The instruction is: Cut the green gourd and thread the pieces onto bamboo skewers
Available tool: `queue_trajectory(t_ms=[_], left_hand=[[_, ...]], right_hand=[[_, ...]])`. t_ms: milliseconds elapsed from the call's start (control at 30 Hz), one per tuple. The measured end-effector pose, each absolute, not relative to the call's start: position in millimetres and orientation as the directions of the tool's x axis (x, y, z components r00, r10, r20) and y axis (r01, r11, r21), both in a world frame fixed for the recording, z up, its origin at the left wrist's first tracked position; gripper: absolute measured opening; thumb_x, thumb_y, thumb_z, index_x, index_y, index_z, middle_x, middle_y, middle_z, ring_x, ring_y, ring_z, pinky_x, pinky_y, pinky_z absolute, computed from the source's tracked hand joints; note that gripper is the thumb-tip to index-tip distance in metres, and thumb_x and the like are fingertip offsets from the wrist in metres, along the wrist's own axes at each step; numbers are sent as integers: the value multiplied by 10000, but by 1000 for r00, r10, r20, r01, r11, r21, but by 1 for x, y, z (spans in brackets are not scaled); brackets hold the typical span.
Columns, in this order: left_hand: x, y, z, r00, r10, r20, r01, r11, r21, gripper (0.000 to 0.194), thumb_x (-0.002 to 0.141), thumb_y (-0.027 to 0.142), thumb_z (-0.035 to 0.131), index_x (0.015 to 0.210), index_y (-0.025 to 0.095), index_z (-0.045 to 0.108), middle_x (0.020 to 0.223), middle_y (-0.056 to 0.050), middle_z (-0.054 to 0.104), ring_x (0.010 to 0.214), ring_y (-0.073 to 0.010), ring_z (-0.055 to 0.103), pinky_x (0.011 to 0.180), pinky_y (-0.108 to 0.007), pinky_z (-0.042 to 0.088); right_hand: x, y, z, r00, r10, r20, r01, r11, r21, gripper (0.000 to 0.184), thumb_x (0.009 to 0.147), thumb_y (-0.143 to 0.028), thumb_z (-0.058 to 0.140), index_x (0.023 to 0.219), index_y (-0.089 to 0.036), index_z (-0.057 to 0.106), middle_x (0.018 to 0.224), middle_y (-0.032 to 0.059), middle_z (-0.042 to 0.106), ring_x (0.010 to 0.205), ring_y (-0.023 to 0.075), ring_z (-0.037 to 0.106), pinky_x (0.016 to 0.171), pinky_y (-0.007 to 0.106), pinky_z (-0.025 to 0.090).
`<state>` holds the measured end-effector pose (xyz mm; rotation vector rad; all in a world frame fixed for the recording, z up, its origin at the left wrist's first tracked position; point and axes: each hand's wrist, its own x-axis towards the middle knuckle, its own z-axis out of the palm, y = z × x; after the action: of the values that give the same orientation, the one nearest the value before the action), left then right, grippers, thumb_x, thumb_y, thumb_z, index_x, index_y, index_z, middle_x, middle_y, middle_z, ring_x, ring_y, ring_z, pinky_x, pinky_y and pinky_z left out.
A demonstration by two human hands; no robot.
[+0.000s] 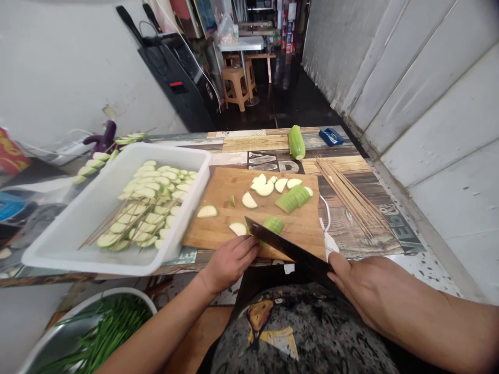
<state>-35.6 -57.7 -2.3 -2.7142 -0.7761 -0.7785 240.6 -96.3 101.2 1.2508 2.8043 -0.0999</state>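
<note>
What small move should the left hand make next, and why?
Probably ease the left hand slightly back from the knife before any further cut. The right hand grips the knife, its blade angled over the cutting board beside sliced green squash, and the left hand is right by the blade; whether they touch is hard to tell.

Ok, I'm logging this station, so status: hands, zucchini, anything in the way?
Right hand gripping knife. Left hand curled beside it, grip unclear. Zucchini slices on cutting board. Possibly in the way: loose slice by knife tip.
</note>
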Motion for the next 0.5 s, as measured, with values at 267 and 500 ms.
queue_trajectory(t_ms=[267,500], left_hand=[[-39,-58,-5,736,471,486,544,-839,-10,292,877,122,309,1046,124,547,968,-104,636,907,-170,569,785,-298,488],[-34,-58,-4,680,649,342,624,-757,194,246,873,138,357,1031,130,546,974,-97,600,850,-163,536,739,-301,465]], right_hand=[[239,-90,88,-623,740,-256,773,632,-54,69,816,-139,399,783,-159,456,459,-6,537,376,147,494,406,266,147],[248,-78,100,-596,759,-262,803,564,-194,150,874,-213,347,751,-184,429,485,-20,522,387,120,464,413,234,198]])
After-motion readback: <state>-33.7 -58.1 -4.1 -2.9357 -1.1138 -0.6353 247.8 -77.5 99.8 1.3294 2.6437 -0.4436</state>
